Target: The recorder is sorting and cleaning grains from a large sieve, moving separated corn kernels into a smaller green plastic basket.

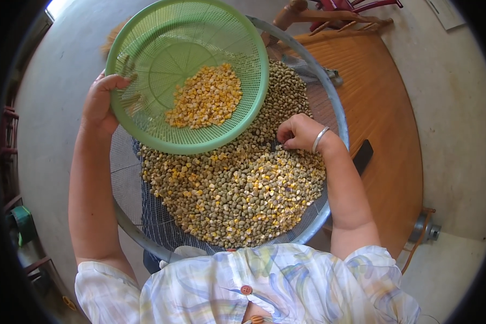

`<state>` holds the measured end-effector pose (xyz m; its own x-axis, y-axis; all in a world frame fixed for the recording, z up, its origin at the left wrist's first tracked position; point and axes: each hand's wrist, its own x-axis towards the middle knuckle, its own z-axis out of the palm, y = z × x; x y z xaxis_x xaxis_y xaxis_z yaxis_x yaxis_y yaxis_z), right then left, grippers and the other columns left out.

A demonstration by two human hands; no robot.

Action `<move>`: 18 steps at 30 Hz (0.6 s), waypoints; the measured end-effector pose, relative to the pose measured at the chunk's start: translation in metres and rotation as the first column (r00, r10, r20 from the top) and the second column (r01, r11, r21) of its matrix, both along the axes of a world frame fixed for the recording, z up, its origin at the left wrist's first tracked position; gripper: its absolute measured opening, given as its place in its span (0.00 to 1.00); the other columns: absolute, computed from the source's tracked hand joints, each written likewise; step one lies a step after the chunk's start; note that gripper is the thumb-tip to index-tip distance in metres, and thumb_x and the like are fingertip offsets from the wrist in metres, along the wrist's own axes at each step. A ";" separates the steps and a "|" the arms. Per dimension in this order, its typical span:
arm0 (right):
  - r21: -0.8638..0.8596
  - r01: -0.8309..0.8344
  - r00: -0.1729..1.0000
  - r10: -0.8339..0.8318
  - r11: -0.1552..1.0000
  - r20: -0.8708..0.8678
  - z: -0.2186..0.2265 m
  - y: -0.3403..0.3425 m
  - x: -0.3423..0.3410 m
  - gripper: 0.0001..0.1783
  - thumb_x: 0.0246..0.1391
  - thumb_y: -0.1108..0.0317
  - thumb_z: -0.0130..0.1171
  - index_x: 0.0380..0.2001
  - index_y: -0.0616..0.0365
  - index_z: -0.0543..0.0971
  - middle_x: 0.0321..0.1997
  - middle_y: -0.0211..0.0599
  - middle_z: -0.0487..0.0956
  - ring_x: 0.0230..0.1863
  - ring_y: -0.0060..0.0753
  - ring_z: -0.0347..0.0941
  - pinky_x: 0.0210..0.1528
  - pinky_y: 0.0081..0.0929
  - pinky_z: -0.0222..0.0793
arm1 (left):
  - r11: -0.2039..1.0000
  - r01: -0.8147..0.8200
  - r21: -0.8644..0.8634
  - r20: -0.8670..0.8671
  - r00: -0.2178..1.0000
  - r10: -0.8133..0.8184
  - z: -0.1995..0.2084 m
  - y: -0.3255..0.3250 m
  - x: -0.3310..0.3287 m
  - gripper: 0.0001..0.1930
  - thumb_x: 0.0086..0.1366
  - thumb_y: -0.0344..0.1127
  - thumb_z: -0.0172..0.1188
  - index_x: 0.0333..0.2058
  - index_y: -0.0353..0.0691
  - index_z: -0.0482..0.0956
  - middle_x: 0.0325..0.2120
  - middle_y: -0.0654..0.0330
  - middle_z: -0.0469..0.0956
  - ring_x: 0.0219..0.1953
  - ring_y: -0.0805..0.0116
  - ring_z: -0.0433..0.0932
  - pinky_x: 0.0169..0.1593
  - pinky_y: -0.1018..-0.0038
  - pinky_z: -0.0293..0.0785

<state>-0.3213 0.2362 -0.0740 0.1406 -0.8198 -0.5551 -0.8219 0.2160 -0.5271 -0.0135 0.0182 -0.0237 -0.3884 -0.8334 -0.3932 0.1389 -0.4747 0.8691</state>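
My left hand [101, 102] is closed on the left rim of a light green plastic colander [146, 70], thumb over the edge. The colander is held tilted above the far left of a big round mesh sieve [337, 108], and yellow corn kernels [208, 97] lie in a heap inside it. Greenish-brown beans [216, 200] mixed with yellow and whitish kernels cover much of the sieve's mesh. At the right side of these beans, my right hand [302, 134] has its fingers curled together at the surface. What is between its fingertips is hidden.
A brown wooden table [389, 146] stands to the right, partly under the sieve, with a dark phone-like object [363, 156] on it. Wooden chair parts [318, 16] are at the far side. Dark red furniture [9, 129] stands along the left edge of the grey floor.
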 end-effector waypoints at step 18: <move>0.038 0.612 0.569 -0.473 0.790 0.672 0.016 0.000 -0.009 0.11 0.45 0.71 0.56 0.34 0.62 0.76 0.29 0.32 0.77 0.29 0.21 0.72 0.31 0.19 0.68 | 1.000 0.000 -0.008 0.005 1.000 0.000 0.000 0.000 -0.003 0.23 0.48 0.23 0.48 0.47 0.29 0.60 0.34 0.49 0.70 0.32 0.62 0.75 0.34 0.70 0.77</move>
